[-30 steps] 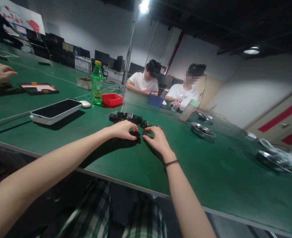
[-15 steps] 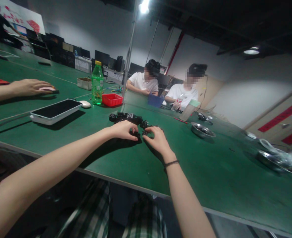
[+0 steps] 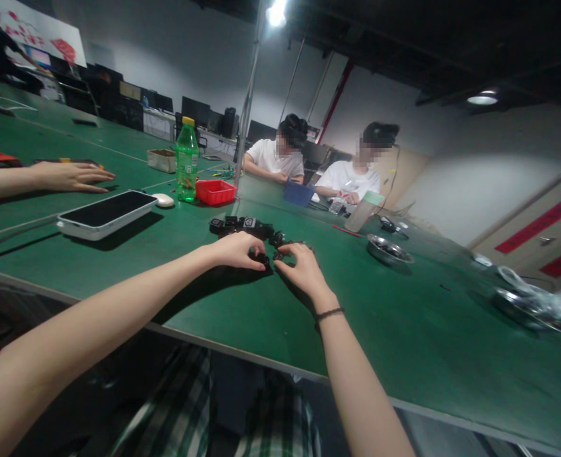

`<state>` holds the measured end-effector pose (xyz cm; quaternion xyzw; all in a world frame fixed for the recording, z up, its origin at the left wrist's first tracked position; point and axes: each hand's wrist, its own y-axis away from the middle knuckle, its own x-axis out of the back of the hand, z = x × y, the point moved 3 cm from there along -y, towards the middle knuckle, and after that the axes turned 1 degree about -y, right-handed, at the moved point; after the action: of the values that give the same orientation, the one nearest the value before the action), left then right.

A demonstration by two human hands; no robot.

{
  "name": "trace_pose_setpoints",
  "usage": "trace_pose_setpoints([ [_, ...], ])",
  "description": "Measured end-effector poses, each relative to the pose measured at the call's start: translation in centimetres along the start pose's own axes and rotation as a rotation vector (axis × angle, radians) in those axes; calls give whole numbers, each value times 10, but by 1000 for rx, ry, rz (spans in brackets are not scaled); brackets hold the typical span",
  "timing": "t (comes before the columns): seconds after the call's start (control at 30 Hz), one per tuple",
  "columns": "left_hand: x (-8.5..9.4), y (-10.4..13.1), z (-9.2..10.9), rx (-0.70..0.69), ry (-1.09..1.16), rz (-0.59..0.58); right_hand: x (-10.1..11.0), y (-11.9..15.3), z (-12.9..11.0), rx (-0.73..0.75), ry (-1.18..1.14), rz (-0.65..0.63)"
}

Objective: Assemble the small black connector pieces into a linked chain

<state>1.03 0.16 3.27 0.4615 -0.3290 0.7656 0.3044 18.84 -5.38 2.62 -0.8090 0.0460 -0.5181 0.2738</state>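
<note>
On the green table, my left hand (image 3: 243,249) curls its thumb and fingers round a small black part (image 3: 260,258). Facing it, my right hand (image 3: 301,263) has thumb and fingertips bent round another small black piece (image 3: 278,255). A narrow gap separates the two hands. Just behind them lies a row of black blocky parts (image 3: 249,223), one with a pale round mark. A further black lump (image 3: 277,238) sits beyond the gap between my hands. The parts are too small and dark to name, and my fingers hide some of them.
To the left are a white device with a black screen (image 3: 109,214), a white mouse (image 3: 164,200), a green bottle (image 3: 186,162) and a red tray (image 3: 216,192). Metal bowls (image 3: 389,249) stand to the right. Another person's hand (image 3: 71,176) rests at far left; two people sit opposite.
My hands and the black parts look unmoved. At the left, the other person's hand has let go of a pale object and now lies flat. The person opposite at right has moved their hands slightly.
</note>
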Motion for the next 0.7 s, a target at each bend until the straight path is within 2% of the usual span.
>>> trace_pose_setpoints([
  [0.1,2,1,3,-27,-43,20,0,0,0,-8,-2,-6],
  [0.27,7,5,13,-64,-97,130,0,-1,1,-16,-1,-15],
  [0.4,12,7,31,-201,-29,193,1,-2,1,-22,0,-20],
  [0.57,15,16,79,-399,110,84,4,-1,-1,-28,21,-36],
  [0.7,32,50,133,-546,288,52,6,0,-3,-47,14,-4],
])
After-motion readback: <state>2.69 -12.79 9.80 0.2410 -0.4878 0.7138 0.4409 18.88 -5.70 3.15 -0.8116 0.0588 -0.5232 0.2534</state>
